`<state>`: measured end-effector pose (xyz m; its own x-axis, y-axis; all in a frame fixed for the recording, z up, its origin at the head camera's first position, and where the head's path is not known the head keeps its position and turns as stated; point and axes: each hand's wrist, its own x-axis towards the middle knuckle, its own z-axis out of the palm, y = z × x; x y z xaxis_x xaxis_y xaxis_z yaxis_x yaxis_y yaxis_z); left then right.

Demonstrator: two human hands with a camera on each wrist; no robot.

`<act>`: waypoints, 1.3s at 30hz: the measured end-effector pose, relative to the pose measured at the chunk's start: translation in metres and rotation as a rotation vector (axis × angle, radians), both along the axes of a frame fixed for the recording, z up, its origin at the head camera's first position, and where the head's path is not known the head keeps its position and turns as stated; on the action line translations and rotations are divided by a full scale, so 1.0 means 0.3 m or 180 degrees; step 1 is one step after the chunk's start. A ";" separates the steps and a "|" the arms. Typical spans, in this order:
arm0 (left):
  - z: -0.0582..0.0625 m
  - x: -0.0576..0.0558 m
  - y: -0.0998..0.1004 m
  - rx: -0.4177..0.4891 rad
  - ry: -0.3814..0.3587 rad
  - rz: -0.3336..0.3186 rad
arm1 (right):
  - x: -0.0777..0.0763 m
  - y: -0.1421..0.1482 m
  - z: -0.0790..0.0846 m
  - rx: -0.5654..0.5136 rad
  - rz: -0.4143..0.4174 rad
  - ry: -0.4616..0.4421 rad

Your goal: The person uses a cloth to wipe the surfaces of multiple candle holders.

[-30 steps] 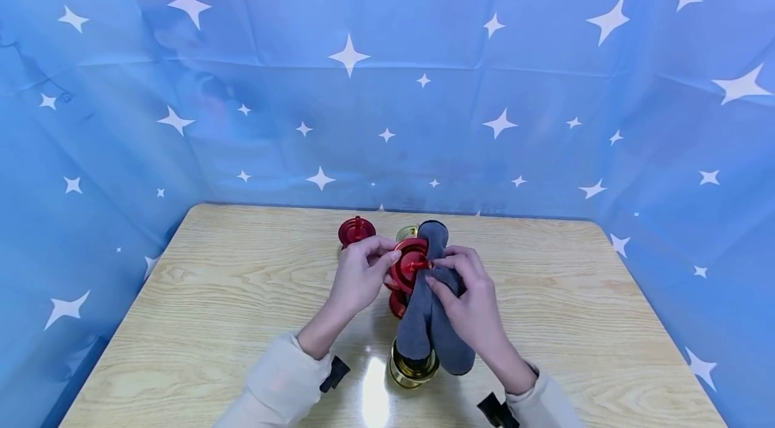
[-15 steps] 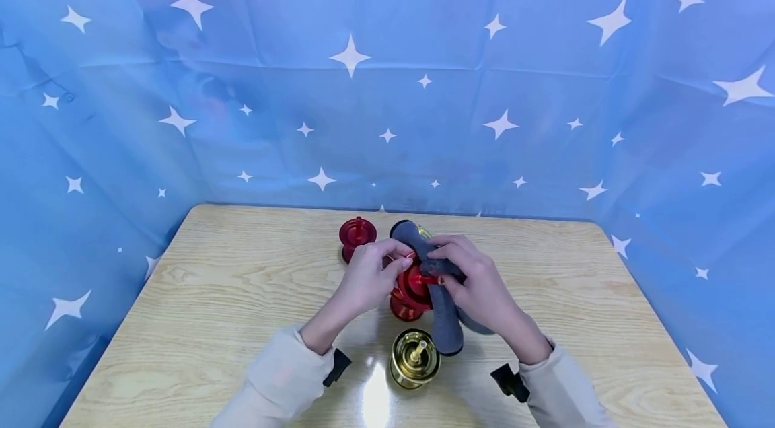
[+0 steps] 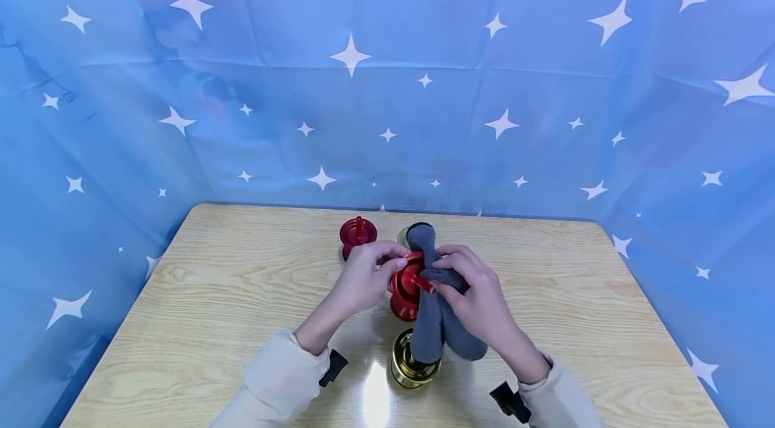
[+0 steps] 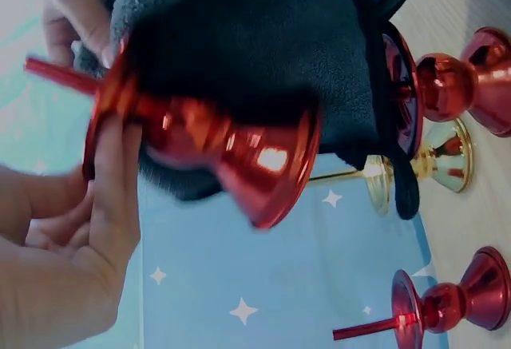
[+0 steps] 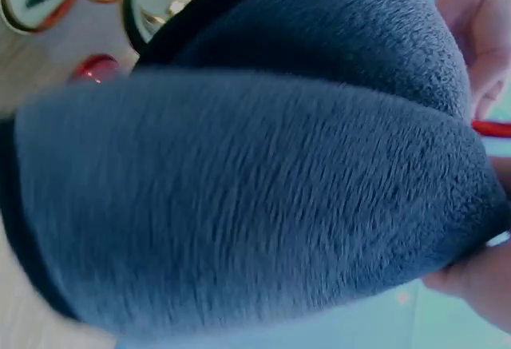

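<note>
My left hand (image 3: 363,276) pinches the dish rim of a shiny red candle holder (image 4: 259,157). The holder is tilted above the table, with a flared foot, a dish and a thin spike. A dark grey plush cloth (image 3: 427,327) hangs in folds around the holder's right side, its lower end in front of a gold candle holder (image 3: 399,364). My right hand (image 3: 481,290) grips the cloth close to the spike; part of its fingers is hidden by the cloth in the right wrist view. Another red candle holder (image 4: 447,85) stands on the table behind the cloth.
At the far left of the group stands a further red candle holder (image 3: 358,233). A second gold candle holder (image 4: 451,157) is at the back, partly hidden by the cloth. The wooden table (image 3: 242,266) meets a blue star-printed curtain (image 3: 387,98) behind it.
The red holder in my left hand has shifted slightly and its spike now points lower right. My right hand has moved the cloth about it; the cloth's end swung right off the front gold holder, then back.
</note>
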<state>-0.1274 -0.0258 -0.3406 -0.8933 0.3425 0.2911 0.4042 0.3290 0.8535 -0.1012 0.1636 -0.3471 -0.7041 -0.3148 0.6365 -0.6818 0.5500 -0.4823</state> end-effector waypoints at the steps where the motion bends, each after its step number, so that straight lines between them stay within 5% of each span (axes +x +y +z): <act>1: 0.001 0.000 0.002 -0.0092 0.0067 -0.0098 | -0.003 0.000 0.005 0.0050 0.0065 0.0030; 6: 0.010 0.002 0.007 -0.0110 0.0079 -0.0235 | -0.017 0.002 0.029 0.0147 0.0243 0.0085; 13: 0.001 0.008 -0.011 0.0566 -0.0905 -0.0168 | -0.023 0.006 0.032 -0.0410 -0.0272 -0.0106; 19: -0.014 0.016 -0.020 0.0787 -0.1076 -0.0404 | -0.017 -0.005 0.016 -0.0673 -0.0499 -0.0233; 28: -0.029 0.011 -0.036 0.0834 -0.0910 -0.0066 | 0.020 -0.014 -0.014 -0.0524 -0.0503 -0.0361; 33: -0.017 0.006 -0.035 0.0478 -0.0676 -0.0234 | 0.005 -0.010 -0.009 -0.0348 -0.0298 -0.0165; 39: 0.023 0.007 -0.020 -0.0178 -0.0155 -0.0541 | -0.035 0.001 0.015 0.0225 0.0331 0.0422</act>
